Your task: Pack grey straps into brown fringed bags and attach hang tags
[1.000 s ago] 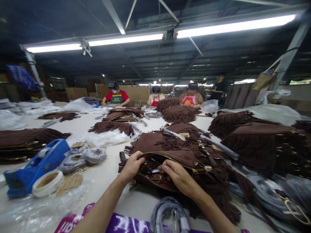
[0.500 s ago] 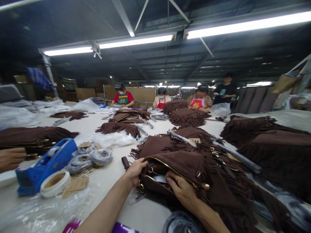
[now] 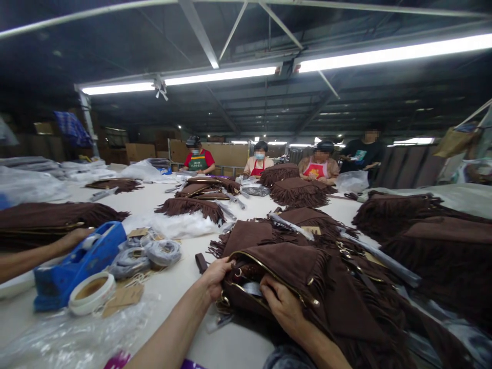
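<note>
The grip of the left hand (image 3: 217,277) pinches the rim of a brown fringed bag (image 3: 286,256) at the left end of its mouth, thumb on the upper side. The right hand (image 3: 282,305) has its fingers bent down into the mouth; the fingertips are hidden, so I cannot tell whether they pinch anything. Between the two hands a pale, glossy item (image 3: 251,288) shows inside; what it is I cannot make out.

The bag lies directly in front of the person, a little right of the middle, on the counter (image 3: 246,341) and up against other brown fringed bags (image 3: 249,233) behind it. Its gold zipper (image 3: 269,267) is undone and the mouth gapes toward the person. The long axis of the mouth slants from the left hand down to the right, nearer the person at that right end; the fringe hangs at the right side.

The step in hand looks to be work inside the mouth, one hand spreading it while the other is in it. A next move there would, I judge, call for the left rim held steady and the right fingers clear of the zipper teeth.
</note>
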`<control>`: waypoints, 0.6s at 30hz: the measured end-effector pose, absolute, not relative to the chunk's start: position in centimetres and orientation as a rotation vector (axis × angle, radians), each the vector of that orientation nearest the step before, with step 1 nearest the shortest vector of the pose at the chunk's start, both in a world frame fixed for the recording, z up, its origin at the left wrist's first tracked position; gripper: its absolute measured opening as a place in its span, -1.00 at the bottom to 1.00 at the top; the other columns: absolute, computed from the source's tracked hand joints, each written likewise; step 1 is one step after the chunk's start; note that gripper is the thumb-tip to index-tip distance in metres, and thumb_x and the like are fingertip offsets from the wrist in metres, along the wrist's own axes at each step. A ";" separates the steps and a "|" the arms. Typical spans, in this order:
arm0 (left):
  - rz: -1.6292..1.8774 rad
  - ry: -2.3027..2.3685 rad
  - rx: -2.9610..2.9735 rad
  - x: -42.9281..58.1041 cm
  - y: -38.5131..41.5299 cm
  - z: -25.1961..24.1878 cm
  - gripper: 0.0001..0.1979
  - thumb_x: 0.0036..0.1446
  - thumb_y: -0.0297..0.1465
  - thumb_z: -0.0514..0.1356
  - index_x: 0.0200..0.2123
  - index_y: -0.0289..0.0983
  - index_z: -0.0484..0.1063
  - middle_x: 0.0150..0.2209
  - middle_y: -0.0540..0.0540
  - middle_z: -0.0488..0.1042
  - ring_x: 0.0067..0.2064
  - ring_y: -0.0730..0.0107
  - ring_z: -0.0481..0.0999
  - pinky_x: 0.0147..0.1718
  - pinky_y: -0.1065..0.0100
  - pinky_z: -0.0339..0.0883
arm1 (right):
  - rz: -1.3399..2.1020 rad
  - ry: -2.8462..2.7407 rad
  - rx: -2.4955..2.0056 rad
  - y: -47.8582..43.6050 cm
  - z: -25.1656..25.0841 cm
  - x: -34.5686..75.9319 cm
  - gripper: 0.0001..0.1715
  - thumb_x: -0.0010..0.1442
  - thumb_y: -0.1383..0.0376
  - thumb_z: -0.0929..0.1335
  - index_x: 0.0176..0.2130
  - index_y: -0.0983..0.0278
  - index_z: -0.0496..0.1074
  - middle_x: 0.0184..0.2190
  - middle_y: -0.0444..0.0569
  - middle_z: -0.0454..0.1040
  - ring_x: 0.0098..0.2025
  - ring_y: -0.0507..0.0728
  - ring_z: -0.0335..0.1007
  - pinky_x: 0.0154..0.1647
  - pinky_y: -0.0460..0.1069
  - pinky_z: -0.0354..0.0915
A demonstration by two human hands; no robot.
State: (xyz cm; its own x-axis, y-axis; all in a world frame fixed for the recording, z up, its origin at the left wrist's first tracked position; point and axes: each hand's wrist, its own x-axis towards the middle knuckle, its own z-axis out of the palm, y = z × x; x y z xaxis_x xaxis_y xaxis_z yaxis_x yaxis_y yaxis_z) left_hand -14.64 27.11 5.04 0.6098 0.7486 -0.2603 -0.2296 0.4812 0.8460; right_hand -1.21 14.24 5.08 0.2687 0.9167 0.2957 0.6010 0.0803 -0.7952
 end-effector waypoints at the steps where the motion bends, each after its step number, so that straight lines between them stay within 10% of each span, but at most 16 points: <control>1: 0.655 0.686 0.876 -14.6 27.1 5.1 -0.89 -0.02 -0.55 0.30 -0.38 -0.35 0.42 -0.59 0.00 0.48 -0.61 0.48 0.44 -0.56 0.49 0.36 | 0.432 -1.429 -1.625 14.2 5.1 -1.2 -0.70 0.06 0.06 0.14 -0.53 0.19 0.21 -0.52 -0.07 0.26 -0.34 0.23 0.24 -0.18 0.11 0.15; 18: 1.178 0.805 1.426 -14.6 25.1 6.1 -0.87 -0.08 -0.53 0.16 -0.40 -0.24 0.31 -0.41 0.05 0.33 -0.30 0.38 0.33 -0.25 0.38 0.21 | 0.662 -1.431 -1.476 16.2 6.6 -4.2 -0.70 0.16 0.13 0.19 -0.50 0.24 0.26 -0.55 -0.13 0.29 -0.47 0.08 0.19 -0.42 -0.03 0.09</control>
